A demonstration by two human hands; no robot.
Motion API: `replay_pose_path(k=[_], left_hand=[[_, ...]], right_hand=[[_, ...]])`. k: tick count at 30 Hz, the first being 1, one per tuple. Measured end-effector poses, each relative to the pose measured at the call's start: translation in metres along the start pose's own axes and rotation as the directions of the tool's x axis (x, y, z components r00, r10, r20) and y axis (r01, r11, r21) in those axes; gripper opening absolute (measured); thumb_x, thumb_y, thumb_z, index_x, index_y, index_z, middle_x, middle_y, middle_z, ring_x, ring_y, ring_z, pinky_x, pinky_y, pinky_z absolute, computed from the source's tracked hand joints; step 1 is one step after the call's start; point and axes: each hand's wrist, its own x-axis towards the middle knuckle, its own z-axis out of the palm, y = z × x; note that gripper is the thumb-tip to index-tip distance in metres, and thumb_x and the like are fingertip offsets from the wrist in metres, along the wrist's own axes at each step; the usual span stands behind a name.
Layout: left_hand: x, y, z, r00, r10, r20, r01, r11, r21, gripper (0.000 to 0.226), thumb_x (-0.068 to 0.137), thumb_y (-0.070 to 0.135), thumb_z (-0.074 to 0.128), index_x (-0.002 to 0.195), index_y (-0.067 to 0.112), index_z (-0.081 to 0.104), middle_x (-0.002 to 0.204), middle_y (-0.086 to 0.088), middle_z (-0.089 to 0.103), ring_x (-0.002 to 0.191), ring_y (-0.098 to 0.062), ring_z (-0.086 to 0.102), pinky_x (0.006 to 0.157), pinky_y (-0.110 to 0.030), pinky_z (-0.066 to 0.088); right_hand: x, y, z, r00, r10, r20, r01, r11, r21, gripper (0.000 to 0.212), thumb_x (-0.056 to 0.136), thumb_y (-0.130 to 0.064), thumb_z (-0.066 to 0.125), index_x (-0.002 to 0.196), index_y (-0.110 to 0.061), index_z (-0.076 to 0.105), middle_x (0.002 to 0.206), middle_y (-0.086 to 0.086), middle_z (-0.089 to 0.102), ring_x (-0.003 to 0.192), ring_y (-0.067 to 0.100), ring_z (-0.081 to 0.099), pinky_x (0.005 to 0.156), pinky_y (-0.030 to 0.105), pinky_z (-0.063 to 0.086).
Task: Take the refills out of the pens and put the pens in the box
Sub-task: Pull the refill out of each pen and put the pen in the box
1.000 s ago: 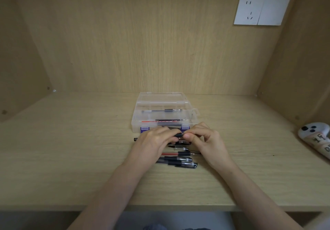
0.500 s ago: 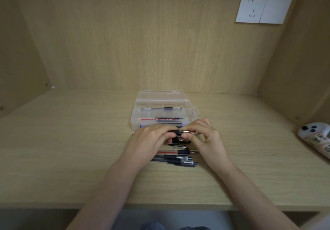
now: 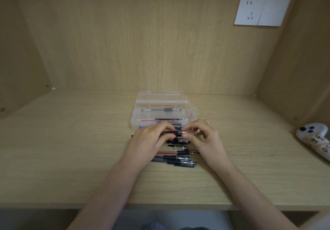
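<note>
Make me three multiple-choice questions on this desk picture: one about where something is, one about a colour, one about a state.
1. Where does the clear box stand? A. beyond the left hand and right hand B. at the desk's near edge C. on the floor
2. What colour is the socket plate on the back wall? A. black B. white C. red
3. How is the pen held? A. by the left hand alone B. not at all C. by both hands
Answers: 1 A, it stands past both hands; 2 B, it is plain white; 3 C, each hand's fingers pinch it.
</note>
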Motion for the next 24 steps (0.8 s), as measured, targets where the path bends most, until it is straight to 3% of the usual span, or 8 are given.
replay_pose_path(k=[3, 6, 8, 10, 13, 16, 18, 24], left_hand=[[-0.0004, -0.0005, -0.0003, 1.000, -0.018, -0.010, 0.018, 1.000, -0.007, 0.017, 0.087, 0.039, 0.055, 0.099, 0.027, 0.058, 0.090, 0.014, 0.068, 0.083, -0.001, 0.061, 0.069, -0.031, 0.050], [-0.0012, 0.0000, -0.0002, 1.000, -0.015, -0.007, 0.015, 1.000, -0.009, 0.018, 0.087, 0.041, 0.054, 0.098, 0.029, 0.057, 0.090, 0.015, 0.067, 0.083, 0.000, 0.061, 0.069, -0.030, 0.050], [-0.0012, 0.0002, 0.0004, 1.000, -0.020, 0.000, 0.020, 1.000, -0.017, 0.016, 0.087, 0.040, 0.055, 0.098, 0.029, 0.058, 0.090, 0.015, 0.068, 0.084, 0.001, 0.061, 0.070, -0.030, 0.051], [-0.0008, 0.0001, 0.0005, 1.000, -0.031, 0.002, 0.031, 0.999, -0.032, 0.016, 0.087, 0.039, 0.055, 0.099, 0.029, 0.058, 0.091, 0.014, 0.068, 0.085, 0.000, 0.062, 0.073, -0.032, 0.051], [-0.0009, 0.0005, 0.0006, 0.999, -0.033, 0.008, 0.033, 0.999, -0.025, 0.017, 0.087, 0.039, 0.055, 0.100, 0.028, 0.058, 0.092, 0.014, 0.068, 0.086, -0.001, 0.062, 0.073, -0.032, 0.051], [-0.0015, 0.0011, 0.0004, 0.999, -0.038, 0.013, 0.039, 0.999, -0.030, 0.016, 0.086, 0.039, 0.056, 0.099, 0.030, 0.057, 0.092, 0.015, 0.068, 0.085, 0.001, 0.062, 0.073, -0.030, 0.051], [-0.0016, 0.0009, 0.0009, 0.999, -0.043, 0.015, 0.044, 0.999, -0.026, 0.016, 0.086, 0.041, 0.055, 0.099, 0.031, 0.057, 0.092, 0.016, 0.068, 0.085, 0.001, 0.062, 0.073, -0.028, 0.051], [-0.0003, -0.0003, 0.0003, 0.995, -0.094, -0.041, 0.092, 0.995, -0.038, 0.015, 0.089, 0.036, 0.054, 0.102, 0.029, 0.057, 0.086, 0.020, 0.068, 0.084, 0.004, 0.061, 0.070, -0.017, 0.046]], right_hand=[[-0.0004, -0.0018, -0.0004, 0.999, 0.042, -0.019, -0.041, 0.999, 0.028, 0.023, 0.073, -0.026, 0.076, 0.091, -0.035, 0.066, 0.088, -0.020, 0.059, 0.089, 0.004, 0.050, 0.077, 0.010, 0.035], [0.0006, -0.0007, 0.0006, 1.000, 0.015, -0.007, -0.015, 1.000, -0.003, 0.008, 0.075, -0.037, 0.068, 0.082, -0.033, 0.067, 0.083, -0.017, 0.061, 0.090, 0.006, 0.049, 0.078, 0.013, 0.034], [0.0010, 0.0014, 0.0010, 1.000, -0.002, 0.003, 0.002, 1.000, -0.019, 0.008, 0.078, -0.026, 0.072, 0.080, -0.030, 0.066, 0.083, -0.015, 0.061, 0.090, 0.006, 0.048, 0.080, 0.015, 0.034], [0.0004, 0.0025, 0.0003, 1.000, 0.016, 0.011, -0.016, 1.000, 0.004, 0.020, 0.077, -0.014, 0.074, 0.087, -0.030, 0.065, 0.087, -0.018, 0.060, 0.089, 0.005, 0.049, 0.080, 0.014, 0.035], [-0.0012, 0.0017, -0.0008, 0.997, 0.073, 0.033, -0.075, 0.994, 0.082, 0.033, 0.074, -0.020, 0.077, 0.102, -0.033, 0.065, 0.093, -0.009, 0.061, 0.091, 0.007, 0.052, 0.082, 0.014, 0.037], [-0.0003, 0.0026, -0.0002, 0.999, 0.036, 0.024, -0.036, 0.999, 0.019, 0.013, 0.077, -0.031, 0.071, 0.090, -0.030, 0.069, 0.087, -0.011, 0.062, 0.092, 0.008, 0.050, 0.081, 0.018, 0.036], [0.0008, 0.0033, 0.0004, 1.000, 0.009, 0.012, -0.009, 1.000, -0.020, 0.002, 0.080, -0.028, 0.070, 0.081, -0.027, 0.068, 0.083, -0.012, 0.062, 0.091, 0.010, 0.050, 0.081, 0.020, 0.036], [0.0008, -0.0001, -0.0049, 0.986, 0.102, -0.131, -0.096, 0.994, 0.050, 0.009, 0.082, -0.020, 0.069, 0.082, -0.029, 0.068, 0.088, -0.003, 0.063, 0.081, 0.005, 0.049, 0.071, 0.012, 0.035]])
